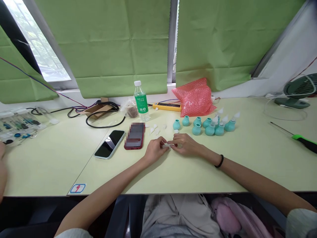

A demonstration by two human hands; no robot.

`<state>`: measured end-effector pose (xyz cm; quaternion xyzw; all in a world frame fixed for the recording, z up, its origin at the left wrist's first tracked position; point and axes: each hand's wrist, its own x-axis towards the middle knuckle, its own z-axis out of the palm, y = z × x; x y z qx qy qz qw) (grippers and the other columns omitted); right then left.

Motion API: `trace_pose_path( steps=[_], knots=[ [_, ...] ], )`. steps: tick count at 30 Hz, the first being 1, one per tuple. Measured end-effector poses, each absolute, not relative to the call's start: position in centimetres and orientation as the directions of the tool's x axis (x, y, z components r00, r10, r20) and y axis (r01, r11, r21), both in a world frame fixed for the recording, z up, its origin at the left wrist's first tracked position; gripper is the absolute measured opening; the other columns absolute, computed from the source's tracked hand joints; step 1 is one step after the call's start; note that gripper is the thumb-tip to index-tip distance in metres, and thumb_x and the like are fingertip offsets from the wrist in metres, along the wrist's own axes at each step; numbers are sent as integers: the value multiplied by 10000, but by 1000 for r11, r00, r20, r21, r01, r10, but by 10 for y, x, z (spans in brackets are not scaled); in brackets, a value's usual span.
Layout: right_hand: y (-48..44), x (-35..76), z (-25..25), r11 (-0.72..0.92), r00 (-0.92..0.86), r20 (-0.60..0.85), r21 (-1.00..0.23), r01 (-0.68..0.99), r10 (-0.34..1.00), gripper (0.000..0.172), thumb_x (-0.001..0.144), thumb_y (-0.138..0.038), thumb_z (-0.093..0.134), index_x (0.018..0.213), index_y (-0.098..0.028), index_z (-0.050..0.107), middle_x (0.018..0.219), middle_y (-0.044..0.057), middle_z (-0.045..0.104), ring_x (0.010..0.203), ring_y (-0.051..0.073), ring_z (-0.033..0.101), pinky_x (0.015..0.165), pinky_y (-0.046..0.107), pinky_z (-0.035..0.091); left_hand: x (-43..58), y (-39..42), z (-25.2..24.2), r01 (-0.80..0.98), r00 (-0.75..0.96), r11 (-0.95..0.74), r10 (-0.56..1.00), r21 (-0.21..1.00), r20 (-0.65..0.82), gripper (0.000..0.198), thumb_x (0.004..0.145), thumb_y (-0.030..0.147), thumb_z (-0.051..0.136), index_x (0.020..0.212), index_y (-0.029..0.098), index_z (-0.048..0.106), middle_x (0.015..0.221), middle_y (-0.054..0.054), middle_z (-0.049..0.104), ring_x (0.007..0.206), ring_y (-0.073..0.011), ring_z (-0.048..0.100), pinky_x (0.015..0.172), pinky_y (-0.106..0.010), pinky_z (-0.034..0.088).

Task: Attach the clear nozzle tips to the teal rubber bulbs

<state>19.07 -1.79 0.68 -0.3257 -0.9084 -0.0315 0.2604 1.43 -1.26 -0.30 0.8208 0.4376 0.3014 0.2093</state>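
Over the middle of the table, my left hand (156,149) and my right hand (184,144) meet at the fingertips. Between them they pinch a small whitish translucent piece (166,145), mostly covered by the fingers, so its exact kind is unclear. Several small white pieces (155,129) lie loose just beyond my left hand. Past my right hand stands a group of small turquoise round-bodied pots with narrow necks (196,129). White pointed tips (225,119) stick up from some at the right of the group.
Two phones, one pale-edged (110,144) and one red-cased (135,136), lie left of my hands. Behind are a water bottle (142,103), a yellow power strip (167,106) and pink bubble wrap (194,98). A screwdriver (297,136) and small fan (296,91) are right. Another person's arm (3,172) shows far left.
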Motion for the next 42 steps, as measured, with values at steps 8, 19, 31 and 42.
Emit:
trace_pose_path(
  steps=[8,19,31,42],
  knots=[
    [-18,191,6,796,-697,466,-26,605,545,236,765,-203,428,929,-179,597,580,47,558,624,134,469,534,239,307,14,-12,-5,574,440,-540,837,616,324,186,636,243,539,803,177,491,634,14,550,556,-103,507,521,-208,399],
    [-24,187,9,802,-712,460,-2,597,531,206,779,-199,404,854,-170,594,604,45,542,633,136,460,536,253,321,14,-13,-6,546,444,-544,833,636,331,214,645,246,540,834,182,460,638,19,537,552,-96,497,520,-208,415],
    [-12,197,11,821,-570,618,-242,517,541,251,718,-280,520,949,-190,561,762,60,588,728,156,510,630,288,425,16,-24,9,351,368,-676,736,648,568,171,676,277,525,795,160,486,790,-29,507,644,-84,471,544,-194,474],
    [-18,193,11,837,-588,627,-208,506,511,205,734,-247,496,904,-165,576,678,53,583,660,144,496,591,269,401,18,-22,10,274,405,-466,849,841,339,278,637,323,581,819,113,599,722,-55,603,647,-125,534,578,-240,478]
  ],
)
